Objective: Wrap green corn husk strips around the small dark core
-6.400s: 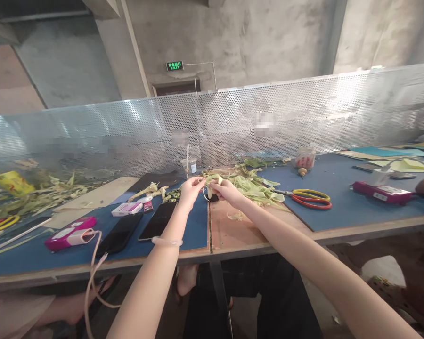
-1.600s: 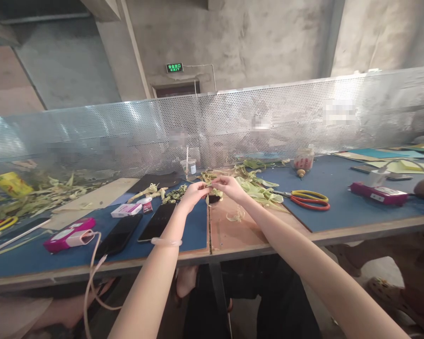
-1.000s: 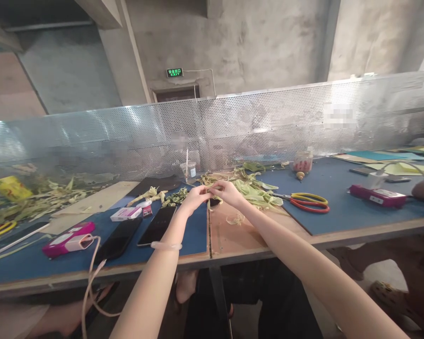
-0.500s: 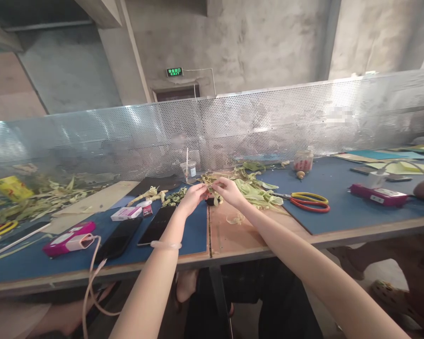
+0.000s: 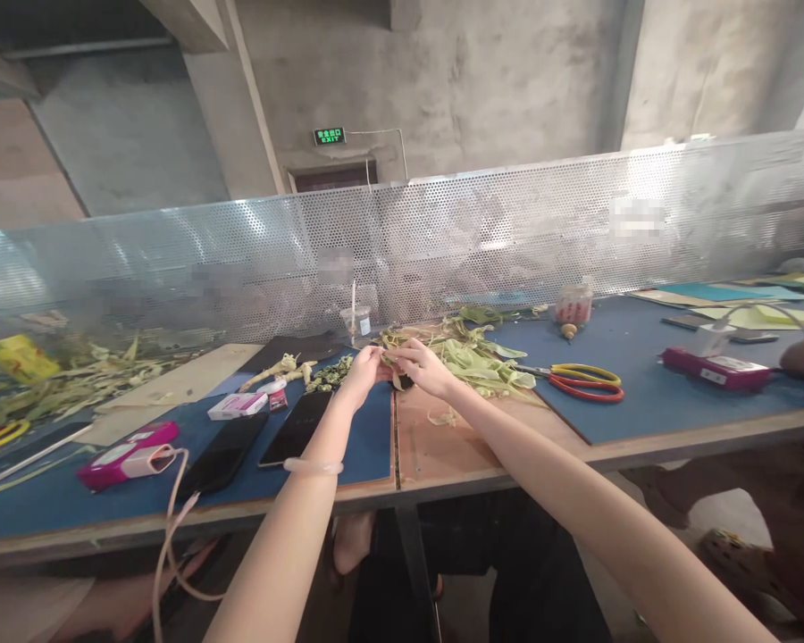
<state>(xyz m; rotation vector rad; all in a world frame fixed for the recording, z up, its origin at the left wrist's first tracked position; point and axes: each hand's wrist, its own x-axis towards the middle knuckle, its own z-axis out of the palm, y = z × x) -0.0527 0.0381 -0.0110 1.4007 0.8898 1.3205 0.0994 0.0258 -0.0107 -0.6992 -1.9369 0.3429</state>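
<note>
My left hand [image 5: 363,373] and my right hand [image 5: 427,368] meet over the middle of the table, fingers closed. Between the fingertips is a pale green leaf [image 5: 393,358], mostly covered by them. Just right of the right hand spreads a heap of pale green leaves and stems [image 5: 486,364]. Scissors [image 5: 584,382] with a yellow and a red handle lie right of this heap, blades pointing toward it. Left of my left hand is a small pile of dark green curled bits [image 5: 330,375], beside a pale knobbly root-like piece [image 5: 278,371]. A small dark object under the hands is largely hidden.
Two black phones [image 5: 298,429], a pink-and-white box [image 5: 238,405] and a magenta power bank [image 5: 127,455] with a cable lie left. Behind stand a plastic cup with a straw [image 5: 356,323] and a jar [image 5: 574,305]. A perforated metal screen [image 5: 442,232] borders the back. Another person sits right.
My fingers have drawn closer together around the leaf, the right hand shifting slightly left. The view has moved a little; the things on the table lie as before.
</note>
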